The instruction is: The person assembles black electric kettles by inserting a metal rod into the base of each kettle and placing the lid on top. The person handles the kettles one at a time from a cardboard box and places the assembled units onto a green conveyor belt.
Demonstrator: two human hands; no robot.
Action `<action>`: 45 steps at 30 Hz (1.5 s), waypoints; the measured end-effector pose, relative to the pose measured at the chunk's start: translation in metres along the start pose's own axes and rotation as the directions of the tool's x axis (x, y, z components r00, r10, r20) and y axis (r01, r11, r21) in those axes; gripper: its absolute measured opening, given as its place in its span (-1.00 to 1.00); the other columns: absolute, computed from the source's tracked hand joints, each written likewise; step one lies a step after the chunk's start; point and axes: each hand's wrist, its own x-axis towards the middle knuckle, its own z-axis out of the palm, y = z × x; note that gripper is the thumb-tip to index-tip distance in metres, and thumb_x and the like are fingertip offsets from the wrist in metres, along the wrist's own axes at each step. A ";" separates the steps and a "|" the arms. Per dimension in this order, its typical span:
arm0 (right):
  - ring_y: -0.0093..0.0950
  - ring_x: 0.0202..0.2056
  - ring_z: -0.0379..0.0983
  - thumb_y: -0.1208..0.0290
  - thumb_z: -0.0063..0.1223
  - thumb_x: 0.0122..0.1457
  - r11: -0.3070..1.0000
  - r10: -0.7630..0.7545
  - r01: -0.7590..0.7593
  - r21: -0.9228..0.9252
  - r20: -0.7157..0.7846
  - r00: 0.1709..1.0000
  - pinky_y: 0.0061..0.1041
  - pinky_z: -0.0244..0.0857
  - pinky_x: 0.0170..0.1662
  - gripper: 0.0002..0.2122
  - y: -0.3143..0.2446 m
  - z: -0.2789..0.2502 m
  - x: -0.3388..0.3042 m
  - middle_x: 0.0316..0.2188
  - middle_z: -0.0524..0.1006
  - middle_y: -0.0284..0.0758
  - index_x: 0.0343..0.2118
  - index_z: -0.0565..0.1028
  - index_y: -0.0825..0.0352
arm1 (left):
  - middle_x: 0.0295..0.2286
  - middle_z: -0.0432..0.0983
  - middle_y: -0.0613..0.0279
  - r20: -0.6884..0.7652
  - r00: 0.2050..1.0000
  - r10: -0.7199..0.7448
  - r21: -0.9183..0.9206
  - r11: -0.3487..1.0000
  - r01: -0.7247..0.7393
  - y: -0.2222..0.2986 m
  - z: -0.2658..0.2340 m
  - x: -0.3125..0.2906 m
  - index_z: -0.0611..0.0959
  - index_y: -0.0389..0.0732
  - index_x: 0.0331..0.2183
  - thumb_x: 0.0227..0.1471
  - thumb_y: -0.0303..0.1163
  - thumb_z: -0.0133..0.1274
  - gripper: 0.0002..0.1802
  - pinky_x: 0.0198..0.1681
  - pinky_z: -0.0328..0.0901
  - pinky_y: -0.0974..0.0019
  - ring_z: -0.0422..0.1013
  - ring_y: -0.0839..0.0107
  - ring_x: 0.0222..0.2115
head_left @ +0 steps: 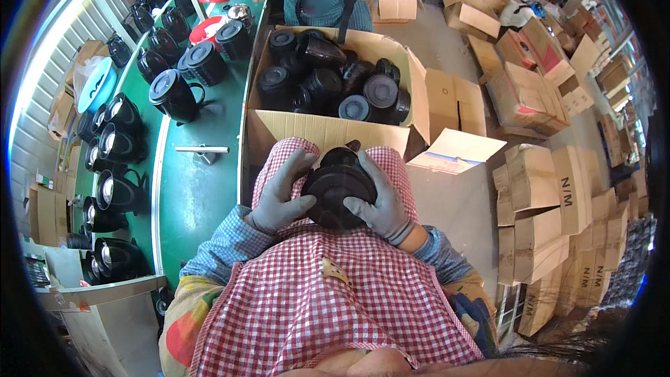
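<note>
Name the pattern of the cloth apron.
Red and white checks on the cloth apron; head view shows it best.

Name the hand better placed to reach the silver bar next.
Left, I'd judge. The silver bar lies on the green bench to the person's left, nearer the left hand. The right hand sits across the round black object. Both hold it, so the left would have to release first.

Both hands (279,199) curved — thumbs pointing inward, apart.

place: factory workshop | long green workbench (185,199) | rows of black jugs (168,95) | stacked cardboard cartons (534,241)
</note>
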 end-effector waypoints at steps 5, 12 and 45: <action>-0.19 0.21 0.33 0.15 0.35 0.10 0.954 0.069 -0.039 0.297 -0.091 0.993 -0.31 0.22 0.26 -0.12 -0.004 -0.012 -0.001 0.22 0.32 0.01 0.34 0.09 0.51 | 0.23 0.24 0.00 -0.311 0.879 -0.362 -0.150 0.932 0.331 -0.027 -0.024 -0.014 0.18 -0.31 0.32 0.17 -0.47 0.13 -0.23 0.29 0.13 0.18 0.22 0.24 0.24; -0.37 0.15 0.38 0.30 0.09 0.28 0.789 0.220 -0.042 0.612 -0.219 0.951 -0.43 0.25 0.22 -0.37 -0.011 -0.032 -0.001 0.19 0.38 -0.14 0.33 0.15 0.49 | -0.05 0.49 0.13 -0.179 0.740 -0.648 -0.331 0.748 0.575 -0.013 -0.014 -0.028 0.39 -0.32 0.19 0.31 -0.26 -0.03 -0.49 0.00 0.38 0.30 0.46 0.33 -0.10; -0.23 0.33 0.14 -0.03 0.30 0.05 0.689 0.038 -0.046 0.723 0.027 0.999 -0.28 0.05 0.35 -0.05 0.015 -0.022 0.011 0.34 0.19 -0.14 0.38 0.09 0.40 | -0.11 0.59 -0.13 0.201 0.862 -0.465 -0.943 0.147 0.299 -0.031 -0.019 -0.028 0.72 -0.21 -0.22 0.27 -0.22 -0.01 -0.69 -0.18 0.50 0.18 0.56 0.07 -0.13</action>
